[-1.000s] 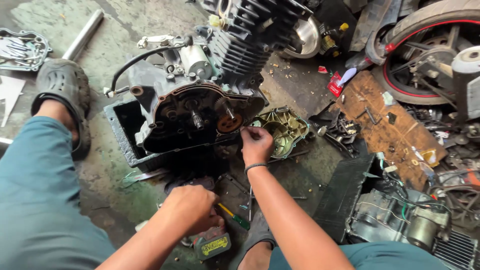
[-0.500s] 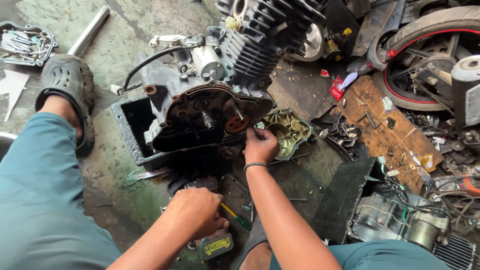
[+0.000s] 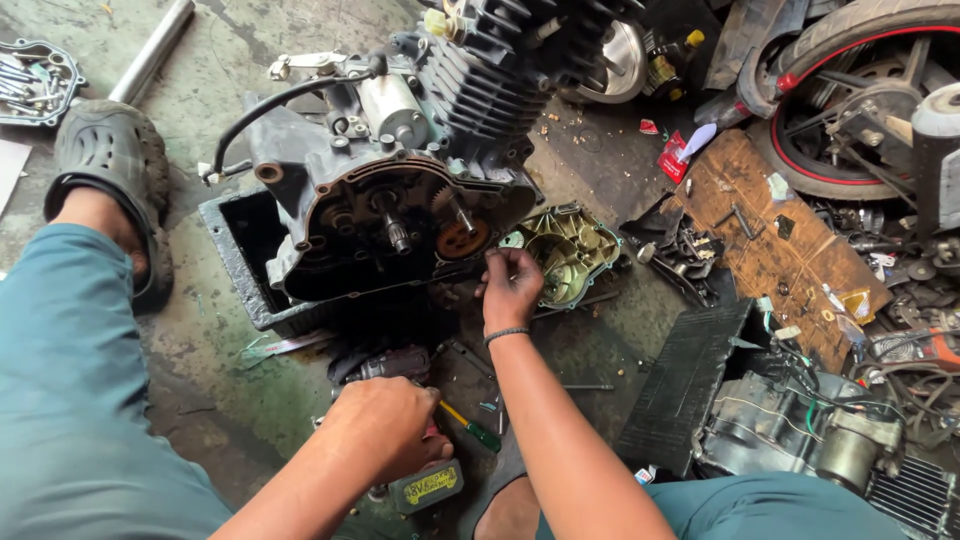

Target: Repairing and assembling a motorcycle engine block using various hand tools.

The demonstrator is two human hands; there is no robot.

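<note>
Engine [image 3: 400,190] sits on its side over a black tray [image 3: 235,265], side cover off, gears showing. Right hand [image 3: 510,285] is at the lower edge of the open case, fingers pinched together on something too small to make out. Left hand [image 3: 385,430] is clamped around a cordless driver [image 3: 425,485] on the floor, just beside a green-handled screwdriver [image 3: 472,428]. Removed cover [image 3: 570,255] lies just right of the right hand.

I see the engine [image 3: 400,190] sitting on a tray [image 3: 235,265] mid-floor, its cover [image 3: 570,250] lying just right of it. My right hand [image 3: 510,285] sits between them; my left hand [image 3: 385,430] rests on the drill [image 3: 420,480] nearer me. A wheel [image 3: 850,110] stands far right
</note>
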